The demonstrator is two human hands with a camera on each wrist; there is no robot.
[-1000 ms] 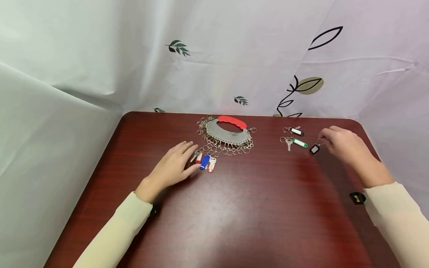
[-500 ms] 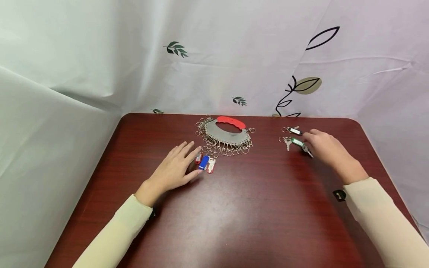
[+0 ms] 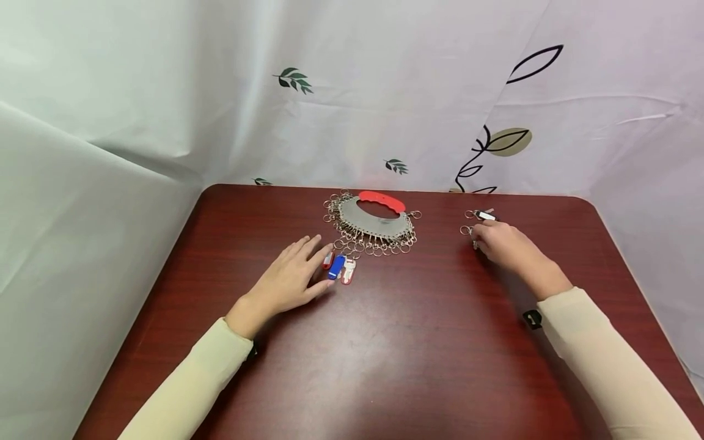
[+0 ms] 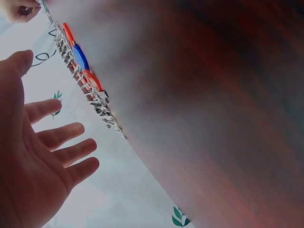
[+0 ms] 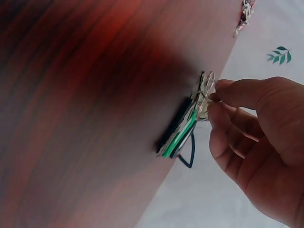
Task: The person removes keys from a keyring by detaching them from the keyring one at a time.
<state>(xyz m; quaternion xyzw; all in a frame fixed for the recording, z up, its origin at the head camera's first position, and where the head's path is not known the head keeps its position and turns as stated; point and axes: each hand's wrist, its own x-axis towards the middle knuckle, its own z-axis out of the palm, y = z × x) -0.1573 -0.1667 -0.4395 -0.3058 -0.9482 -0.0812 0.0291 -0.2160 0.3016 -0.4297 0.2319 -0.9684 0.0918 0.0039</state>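
Observation:
My left hand [image 3: 283, 278] is open beside a blue key tag [image 3: 337, 267] and two red key tags, one [image 3: 328, 261] partly behind its fingers, the other [image 3: 348, 281] under a key [image 3: 349, 269]. In the left wrist view, its spread fingers hold nothing. At the right, my right hand [image 3: 508, 247] pinches a small metal ring [image 5: 205, 97] between thumb and index finger, with a black key tag [image 5: 173, 126] hanging close by. A green key tag [image 5: 183, 137] lies behind it, hidden under the hand in the head view.
Near the far edge lies a curved metal plate [image 3: 365, 224] with a red handle [image 3: 382, 200] and many small rings along its rim. Another black key tag [image 3: 486, 216] with a ring lies beyond my right hand. Patterned white cloth [image 3: 429, 110] hangs behind the brown table [image 3: 396, 342].
My right hand has moved left with the black key tag, from the right side to over the green key tag. The left hand has stayed almost in place.

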